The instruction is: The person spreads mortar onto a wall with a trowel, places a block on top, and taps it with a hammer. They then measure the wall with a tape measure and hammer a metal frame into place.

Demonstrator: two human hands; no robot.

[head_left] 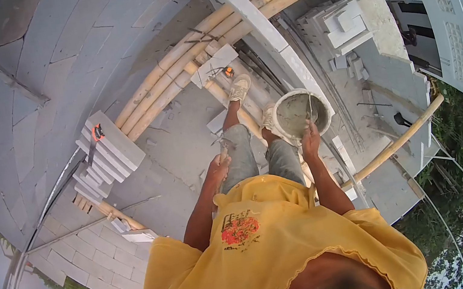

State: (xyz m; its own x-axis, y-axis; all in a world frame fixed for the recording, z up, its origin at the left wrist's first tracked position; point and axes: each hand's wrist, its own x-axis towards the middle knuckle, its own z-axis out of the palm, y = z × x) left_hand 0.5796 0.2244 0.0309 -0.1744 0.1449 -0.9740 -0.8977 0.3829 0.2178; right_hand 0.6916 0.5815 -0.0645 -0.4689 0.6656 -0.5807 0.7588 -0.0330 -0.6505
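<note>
My right hand is at the near rim of a round bucket and is closed around the handle of a trowel. The trowel's blade reaches over the grey mortar inside. My left hand is closed in front of my left thigh. A thin greyish piece sticks up from it, too small to name. The bucket stands close to my right foot, beside the long pale block wall.
Bamboo poles run across in front of me. Pale blocks are stacked at left, with an orange-and-black tool on them. Another orange tool lies by my foot. More blocks are piled beyond the wall; a bamboo pole slants at right.
</note>
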